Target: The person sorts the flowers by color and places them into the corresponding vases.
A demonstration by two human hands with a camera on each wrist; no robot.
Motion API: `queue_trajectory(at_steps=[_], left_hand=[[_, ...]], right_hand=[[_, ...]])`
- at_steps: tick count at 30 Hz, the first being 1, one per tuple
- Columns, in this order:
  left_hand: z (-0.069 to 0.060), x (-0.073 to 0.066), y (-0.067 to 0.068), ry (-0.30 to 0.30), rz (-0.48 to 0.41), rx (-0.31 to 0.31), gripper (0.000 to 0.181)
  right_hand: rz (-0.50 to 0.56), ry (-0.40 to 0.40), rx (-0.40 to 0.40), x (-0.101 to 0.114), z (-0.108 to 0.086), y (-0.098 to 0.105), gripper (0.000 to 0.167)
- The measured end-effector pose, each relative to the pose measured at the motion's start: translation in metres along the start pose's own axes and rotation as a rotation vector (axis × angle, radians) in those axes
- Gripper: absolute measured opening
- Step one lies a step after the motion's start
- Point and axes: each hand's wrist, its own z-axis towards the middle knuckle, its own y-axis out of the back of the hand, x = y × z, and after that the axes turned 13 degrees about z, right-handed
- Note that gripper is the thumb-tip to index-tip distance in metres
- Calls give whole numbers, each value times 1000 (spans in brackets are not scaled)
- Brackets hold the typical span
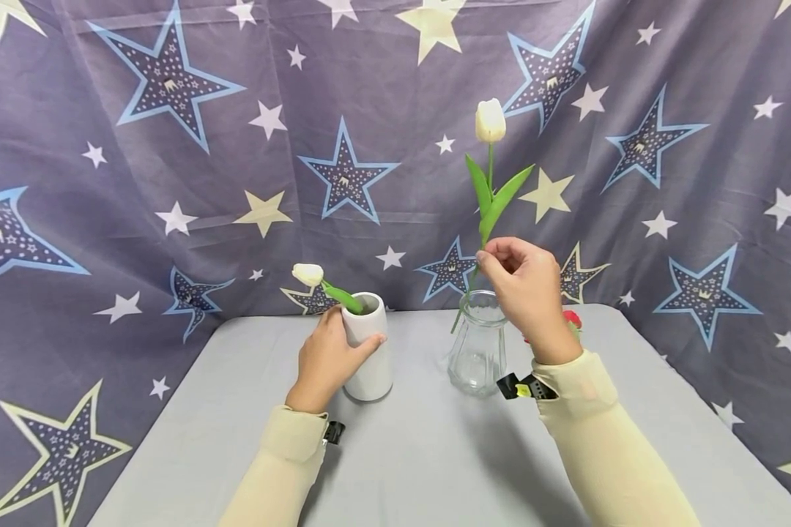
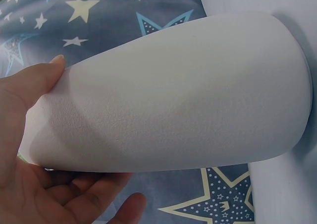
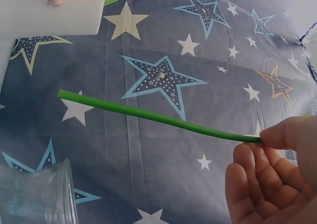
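Note:
My left hand (image 1: 329,359) grips the white ceramic vase (image 1: 371,359) near its top, thumb on one side and fingers on the other. A white tulip (image 1: 307,274) leans leftward out of that vase. Between thumb and fingertips, my right hand (image 1: 530,293) pinches the green stem of a second white tulip (image 1: 491,121), its bloom up and two leaves spread. Below that hand stands a clear glass vase (image 1: 477,359). In the right wrist view the stem's (image 3: 148,116) bare lower end hangs free, apart from the glass vase's rim (image 3: 67,189).
A red flower (image 1: 572,319) shows partly behind my right wrist; the rest of it is hidden. Both vases stand on a pale grey table (image 1: 409,468). Behind it hangs a dark curtain (image 1: 343,80) printed with stars.

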Motion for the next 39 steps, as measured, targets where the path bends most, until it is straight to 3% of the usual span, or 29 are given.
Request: queue_trajectory(at_steps=[24, 39], left_hand=[[0, 1, -1, 0, 0, -5, 90], [1, 1, -2, 7, 3, -1, 91]], right_hand=[[189, 40, -83, 6, 1, -37, 14], [263, 65, -79, 11, 1, -59, 13]])
